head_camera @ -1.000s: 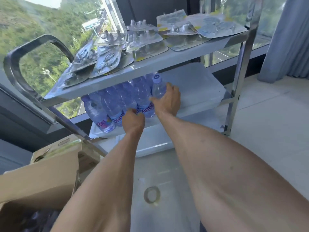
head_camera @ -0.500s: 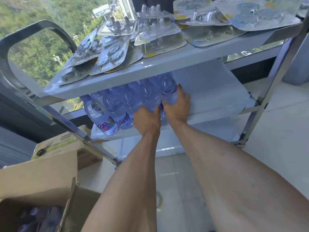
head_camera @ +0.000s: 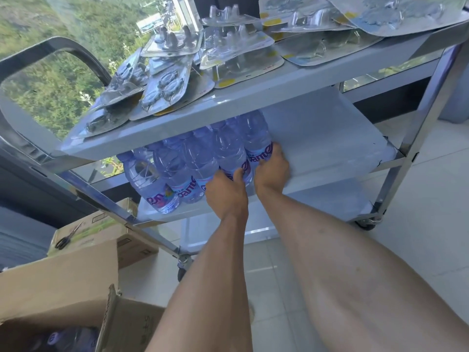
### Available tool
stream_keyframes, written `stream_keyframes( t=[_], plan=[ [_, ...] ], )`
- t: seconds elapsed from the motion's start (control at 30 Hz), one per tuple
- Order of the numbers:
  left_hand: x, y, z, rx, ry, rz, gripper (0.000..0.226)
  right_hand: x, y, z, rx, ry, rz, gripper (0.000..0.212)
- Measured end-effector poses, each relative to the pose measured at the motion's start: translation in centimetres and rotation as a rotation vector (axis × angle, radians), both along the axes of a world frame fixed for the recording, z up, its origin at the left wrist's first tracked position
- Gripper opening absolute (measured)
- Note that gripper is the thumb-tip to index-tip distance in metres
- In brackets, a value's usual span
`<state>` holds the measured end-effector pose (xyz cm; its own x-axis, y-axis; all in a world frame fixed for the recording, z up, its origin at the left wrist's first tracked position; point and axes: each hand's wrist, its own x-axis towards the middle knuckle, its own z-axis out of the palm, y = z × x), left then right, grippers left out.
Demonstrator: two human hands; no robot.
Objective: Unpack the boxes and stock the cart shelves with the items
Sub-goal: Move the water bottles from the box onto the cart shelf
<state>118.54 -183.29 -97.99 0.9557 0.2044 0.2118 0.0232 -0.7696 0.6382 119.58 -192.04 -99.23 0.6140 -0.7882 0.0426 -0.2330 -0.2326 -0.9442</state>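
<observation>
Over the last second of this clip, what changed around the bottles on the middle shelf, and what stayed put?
Both hands pushed in toward the water bottles on the middle shelf. The left hand closed up beside the right hand, and both now press the rightmost bottles in against the row. Nothing was let go. The blister packs on the top shelf, the scissors on the closed box and the open cardboard box stayed put.

Two hands (head_camera: pixel 227 193), two cardboard boxes (head_camera: pixel 58 283), one cart (head_camera: pixel 253 97), one pair of scissors (head_camera: pixel 67 236)
</observation>
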Motion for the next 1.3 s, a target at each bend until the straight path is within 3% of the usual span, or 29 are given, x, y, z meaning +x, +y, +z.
stream_keyframes(
  t=[0.5, 0.73, 0.87, 1.07, 1.2, 1.3],
  plan=[
    [0.5, 0.2, -0.5, -0.014, -0.004, -0.02, 0.033, 0.4, -0.5, -0.9, -0.051, 0.043, 0.018, 0.038],
    [-0.4, 2.5, -2.0, 0.455, 0.017, -0.257, 0.022, 0.4, -0.5, -1.1, -0.106, 0.113, 0.01, 0.028],
    [0.3, 2.1, -1.7, 0.557, 0.017, -0.278, 0.017, 1.2, -0.6, -1.2, -0.137, 0.14, -0.017, 0.026],
    [0.3, 2.6, -1.8, 0.531, 0.038, -0.256, 0.021, 1.9, -0.9, -0.7, -0.148, 0.183, -0.036, 0.032],
    [-1.4, 2.9, -1.6, 0.314, 0.075, -0.259, 0.021, 0.5, 0.4, -0.2, -0.167, 0.19, -0.021, 0.045],
    [-4.0, 4.5, -1.6, 0.216, 0.09, -0.107, 0.034, -2.1, 2.1, 0.3, -0.207, 0.274, 0.009, 0.058]
  ],
)
